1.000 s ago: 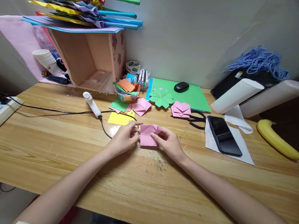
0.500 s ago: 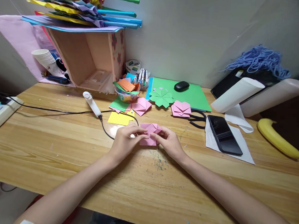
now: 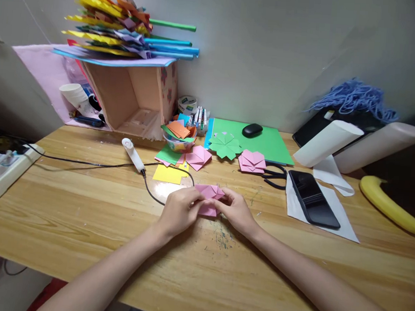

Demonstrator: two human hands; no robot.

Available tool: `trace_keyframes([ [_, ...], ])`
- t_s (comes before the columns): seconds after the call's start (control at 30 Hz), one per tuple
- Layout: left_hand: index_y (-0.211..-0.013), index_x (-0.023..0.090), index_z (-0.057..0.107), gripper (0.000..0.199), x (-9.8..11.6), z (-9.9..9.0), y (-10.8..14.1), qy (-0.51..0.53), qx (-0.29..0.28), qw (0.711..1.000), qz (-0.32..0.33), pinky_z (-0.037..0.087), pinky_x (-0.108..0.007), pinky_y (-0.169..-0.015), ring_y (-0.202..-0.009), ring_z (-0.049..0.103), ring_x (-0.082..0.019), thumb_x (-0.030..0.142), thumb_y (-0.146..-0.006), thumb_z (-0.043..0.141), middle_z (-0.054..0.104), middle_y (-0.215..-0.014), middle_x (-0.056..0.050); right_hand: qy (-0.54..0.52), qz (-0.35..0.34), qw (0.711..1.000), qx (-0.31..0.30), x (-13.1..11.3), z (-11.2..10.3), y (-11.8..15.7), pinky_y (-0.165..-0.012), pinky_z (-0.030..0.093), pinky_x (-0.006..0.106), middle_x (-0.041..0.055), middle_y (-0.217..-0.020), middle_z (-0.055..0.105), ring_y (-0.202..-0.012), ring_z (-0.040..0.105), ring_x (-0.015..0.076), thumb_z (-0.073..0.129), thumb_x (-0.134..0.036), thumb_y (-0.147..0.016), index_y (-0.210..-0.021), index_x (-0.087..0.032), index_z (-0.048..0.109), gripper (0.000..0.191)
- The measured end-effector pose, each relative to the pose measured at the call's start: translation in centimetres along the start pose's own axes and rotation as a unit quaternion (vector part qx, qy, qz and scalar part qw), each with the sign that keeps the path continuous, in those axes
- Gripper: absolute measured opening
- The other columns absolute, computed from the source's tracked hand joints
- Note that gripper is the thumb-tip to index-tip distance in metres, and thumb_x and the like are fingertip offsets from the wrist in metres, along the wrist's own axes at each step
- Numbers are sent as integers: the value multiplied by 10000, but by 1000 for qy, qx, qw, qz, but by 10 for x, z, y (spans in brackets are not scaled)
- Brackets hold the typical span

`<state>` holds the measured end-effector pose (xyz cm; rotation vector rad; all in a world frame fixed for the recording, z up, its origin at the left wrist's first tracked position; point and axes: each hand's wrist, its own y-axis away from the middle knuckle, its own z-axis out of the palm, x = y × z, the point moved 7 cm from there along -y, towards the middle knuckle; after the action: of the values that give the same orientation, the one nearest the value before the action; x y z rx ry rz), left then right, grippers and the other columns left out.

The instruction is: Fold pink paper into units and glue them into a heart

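Note:
A small folded piece of pink paper is held just over the wooden table, its upper right part creased into triangular flaps. My left hand grips its left side, thumb and fingers closed on the paper. On the right side my right hand pinches it, and the two thumb tips meet near its middle. My fingers cover parts of both side edges. Beyond the hands lie a folded pink paper piece, another pink folded piece and a green paper flower.
Black scissors and a phone on white paper lie to the right, near a banana. A white glue gun with a black cord is at left. Behind stand a bowl of paper scraps and a box.
The view has tilted upward, so everything sits lower in the picture. My left thumb has slid right along the pink paper to meet the right thumb.

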<state>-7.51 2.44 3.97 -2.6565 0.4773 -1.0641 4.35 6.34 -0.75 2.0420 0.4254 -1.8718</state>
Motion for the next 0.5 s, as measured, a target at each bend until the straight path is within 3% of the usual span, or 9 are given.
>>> trace_keyframes([
  [0.13,-718,154,589,139,-2,-7,3,-3,15,1000,12,374,-234,-580,-629,518,-124,171,-814,490,598,-681,-29,14,4,1000,2,1,0,0,-578,411,229,15,-702,608,-643,542,137,624,-347,-708,-784,-148,596,215],
  [0.23,-747,157,604,135,-1,-28,-6,15,52,998,26,403,-228,-592,-641,544,-126,166,-815,488,611,-686,-33,13,-1,1000,18,3,-2,-1,-606,412,239,27,-719,611,-662,541,144,608,-357,-725,-799,-142,601,227],
  [0.33,-829,165,626,176,-6,-68,-36,31,145,989,0,453,-231,-651,-687,596,-130,157,-831,450,655,-733,-36,2,0,1000,23,6,-2,-3,-607,412,242,38,-744,618,-676,544,153,603,-368,-729,-825,-140,600,247],
  [0.43,-967,167,632,236,-17,-109,-81,-30,251,966,-54,478,-254,-740,-810,625,-153,151,-813,454,681,-903,-59,-12,-7,1000,24,6,-2,-4,-599,413,243,43,-739,613,-680,548,162,598,-387,-730,-814,-136,594,265],
  [0.5,-1024,168,619,313,-29,-121,-112,-111,255,955,-106,455,-253,-821,-925,606,-158,85,-780,441,658,-1017,-66,-23,-16,999,27,3,-3,-4,-607,417,246,45,-728,609,-684,551,167,597,-400,-730,-799,-133,588,276],
])
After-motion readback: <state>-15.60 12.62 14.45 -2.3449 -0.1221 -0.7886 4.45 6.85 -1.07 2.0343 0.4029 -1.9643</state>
